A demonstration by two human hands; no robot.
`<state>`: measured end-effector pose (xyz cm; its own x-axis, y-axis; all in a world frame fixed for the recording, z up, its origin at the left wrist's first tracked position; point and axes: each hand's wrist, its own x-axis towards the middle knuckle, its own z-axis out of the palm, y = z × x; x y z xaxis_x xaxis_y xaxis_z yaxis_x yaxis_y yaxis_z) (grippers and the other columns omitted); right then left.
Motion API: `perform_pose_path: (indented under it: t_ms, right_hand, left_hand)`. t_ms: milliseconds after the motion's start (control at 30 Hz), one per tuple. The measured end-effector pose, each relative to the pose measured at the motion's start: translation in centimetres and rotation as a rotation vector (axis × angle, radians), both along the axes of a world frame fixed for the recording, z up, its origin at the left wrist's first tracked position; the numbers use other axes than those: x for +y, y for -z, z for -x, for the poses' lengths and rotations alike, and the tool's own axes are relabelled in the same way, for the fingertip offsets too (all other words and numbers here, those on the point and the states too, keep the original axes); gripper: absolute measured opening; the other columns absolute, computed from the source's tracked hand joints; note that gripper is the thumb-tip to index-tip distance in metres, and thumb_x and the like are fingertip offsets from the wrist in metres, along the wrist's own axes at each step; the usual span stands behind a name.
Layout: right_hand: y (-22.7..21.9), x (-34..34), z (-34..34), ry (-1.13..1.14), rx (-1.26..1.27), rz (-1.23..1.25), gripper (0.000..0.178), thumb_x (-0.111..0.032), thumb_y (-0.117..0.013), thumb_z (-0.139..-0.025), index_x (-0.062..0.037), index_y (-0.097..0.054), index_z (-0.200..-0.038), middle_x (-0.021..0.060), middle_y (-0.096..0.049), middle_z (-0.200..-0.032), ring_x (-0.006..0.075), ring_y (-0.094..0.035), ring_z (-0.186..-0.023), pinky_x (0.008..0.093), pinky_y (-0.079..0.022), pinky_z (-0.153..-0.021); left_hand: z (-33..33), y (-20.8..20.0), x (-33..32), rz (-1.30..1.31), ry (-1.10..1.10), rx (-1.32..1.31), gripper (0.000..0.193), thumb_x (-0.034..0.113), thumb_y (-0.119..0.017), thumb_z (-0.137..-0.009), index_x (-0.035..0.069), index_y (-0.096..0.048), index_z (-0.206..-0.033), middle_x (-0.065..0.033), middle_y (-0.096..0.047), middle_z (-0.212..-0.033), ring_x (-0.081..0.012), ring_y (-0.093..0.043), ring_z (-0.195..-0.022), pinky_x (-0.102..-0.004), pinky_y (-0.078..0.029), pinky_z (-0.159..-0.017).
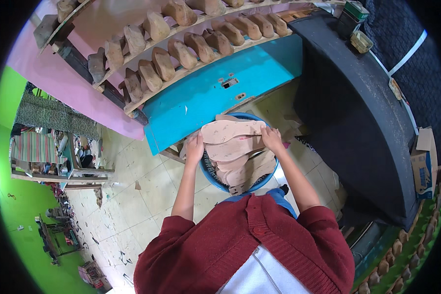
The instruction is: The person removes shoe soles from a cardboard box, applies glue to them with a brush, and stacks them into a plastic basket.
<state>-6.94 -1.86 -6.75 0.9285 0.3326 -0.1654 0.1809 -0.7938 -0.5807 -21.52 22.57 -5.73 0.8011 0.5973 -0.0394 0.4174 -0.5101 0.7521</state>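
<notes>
A tan insole [232,131], shaped like a shoe sole with small dark marks, lies crosswise between my hands. My left hand [195,148] has its fingers closed at the insole's left end. At the other end, my right hand [272,138] pinches the edge with thumb and fingers. Below it, more tan insoles [237,148] overlap in a loose pile. They fill a round blue basket [213,182] in front of me, and some rise above its rim. Part of the basket is hidden by the pile and my hands.
Wooden shoe lasts [181,54] line the shelves ahead, above a turquoise panel [196,103]. A black-covered table [353,98] stands at my right, with a cardboard box [423,169] beside it. Scraps litter the tiled floor [132,196] on the left, near a wooden rack [83,172].
</notes>
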Motion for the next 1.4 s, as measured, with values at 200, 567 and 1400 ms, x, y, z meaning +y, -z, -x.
perform_pose_path:
  t_ms: [200,567,1400]
  right_hand:
    - [-1.0,-1.1,-0.2,-0.032,0.114,0.016,0.06,-0.047,-0.023,-0.086,0.0002,-0.044,-0.115,0.0239,-0.037,-0.122,0.0435,-0.023,-0.119,0.043,-0.016,-0.101]
    - [-2.7,-3.2,1.8,-0.048,0.2,0.012,0.064,-0.049,-0.022,-0.086,0.0031,-0.04,-0.12,0.024,-0.033,-0.127,0.0377,-0.024,-0.121,0.0381,-0.011,-0.102]
    - [-2.4,-10.3,4.1,0.112,-0.13,-0.098,0.057,-0.041,-0.038,-0.085,-0.0045,-0.03,-0.128,0.0242,-0.022,-0.132,0.0376,-0.018,-0.124,0.0464,-0.016,-0.099]
  left_hand:
    - [-0.2,-0.3,-0.2,0.041,0.028,0.027,0.049,0.038,-0.026,-0.088,0.001,-0.057,-0.097,-0.0195,-0.053,-0.102,-0.0328,-0.045,-0.102,-0.0408,-0.03,-0.09]
    - [1.4,0.8,-1.9,0.102,0.058,0.055,0.05,0.039,-0.026,-0.088,0.001,-0.055,-0.103,-0.019,-0.051,-0.107,-0.0312,-0.043,-0.105,-0.0403,-0.028,-0.092]
    - [-1.7,-5.4,-11.4,-0.331,0.184,0.112,0.05,0.036,-0.039,-0.083,0.003,-0.04,-0.121,-0.0179,-0.029,-0.129,-0.0339,-0.028,-0.117,-0.048,-0.019,-0.095]
